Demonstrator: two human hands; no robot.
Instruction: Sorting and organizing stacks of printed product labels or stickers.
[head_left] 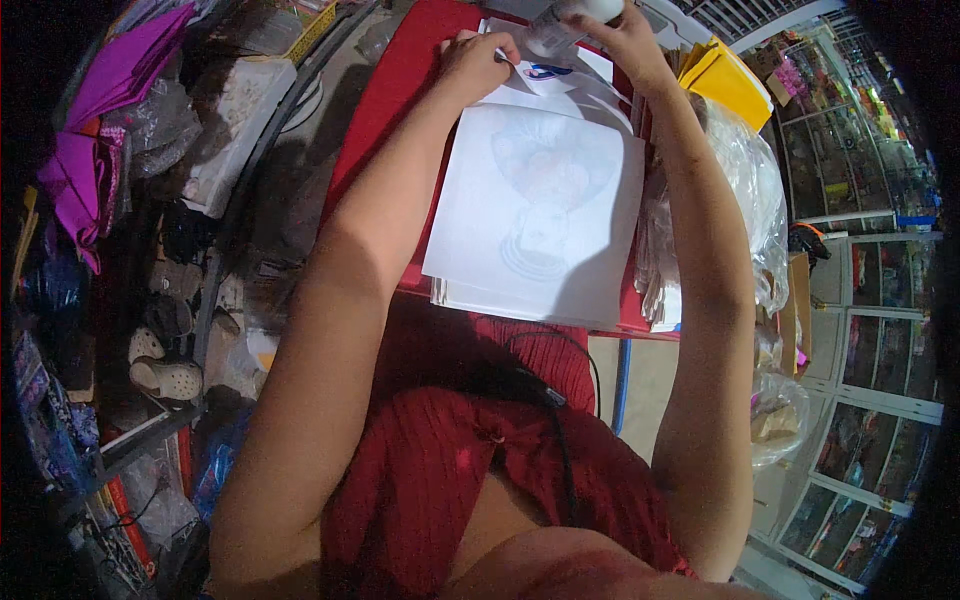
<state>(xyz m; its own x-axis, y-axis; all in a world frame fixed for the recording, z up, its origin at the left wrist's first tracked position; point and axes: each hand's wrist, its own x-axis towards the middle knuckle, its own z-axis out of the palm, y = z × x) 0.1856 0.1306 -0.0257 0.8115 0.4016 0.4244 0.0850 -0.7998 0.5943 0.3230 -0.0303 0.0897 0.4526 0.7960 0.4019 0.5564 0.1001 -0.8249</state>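
At the far end of the red table (375,110), my right hand (632,48) is closed around a clear bottle (553,32) with a white end, tilted on its side. My left hand (478,66) is closed, its curled fingers at the edge of a small white paper (543,84) with a blue and red print. Between my forearms lies a stack of white sheets (540,200). Through the top sheet a faint, upside-down drawing of a figure shows.
Papers in clear plastic (745,190) and yellow envelopes (728,82) crowd the table's right side. Glass-fronted shelves (880,340) stand farther right. On the left are a white foam box (235,120), purple bags (125,75) and beige clogs (168,378).
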